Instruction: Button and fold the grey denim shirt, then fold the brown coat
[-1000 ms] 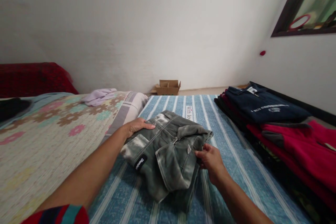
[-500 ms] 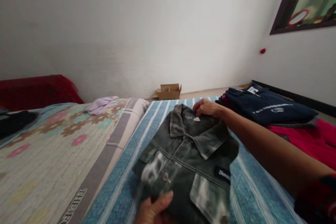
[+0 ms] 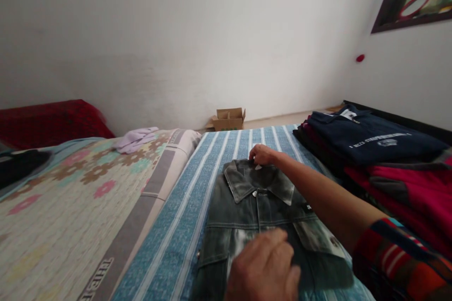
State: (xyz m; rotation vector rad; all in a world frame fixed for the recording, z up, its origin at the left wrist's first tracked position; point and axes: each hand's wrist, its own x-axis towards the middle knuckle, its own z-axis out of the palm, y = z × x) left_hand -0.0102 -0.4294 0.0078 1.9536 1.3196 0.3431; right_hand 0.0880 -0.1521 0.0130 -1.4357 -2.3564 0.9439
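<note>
A dark grey-green denim jacket [image 3: 243,221] with pale faded patches lies folded, front up, on the blue striped bedding. At the far edge of its collar, my right hand [image 3: 263,154] has its fingers closed on the cloth near the white label. My left hand [image 3: 263,265] is over the lower front of the jacket, close to the camera. Motion blurs it, so I cannot make out whether its fingers grip the fabric.
To the right stands a stack of folded clothes, with a navy shirt [image 3: 374,136] and a pinkish-red garment [image 3: 413,188]. A cardboard box [image 3: 228,120] sits beyond the bed's far end. On the flowered bedding [image 3: 116,211] at left lies a lilac cloth [image 3: 136,140].
The jacket now lies flatter on the bed, its collar farther away and slightly left. My left hand has moved from the near edge up over the front. My right hand still holds the collar.
</note>
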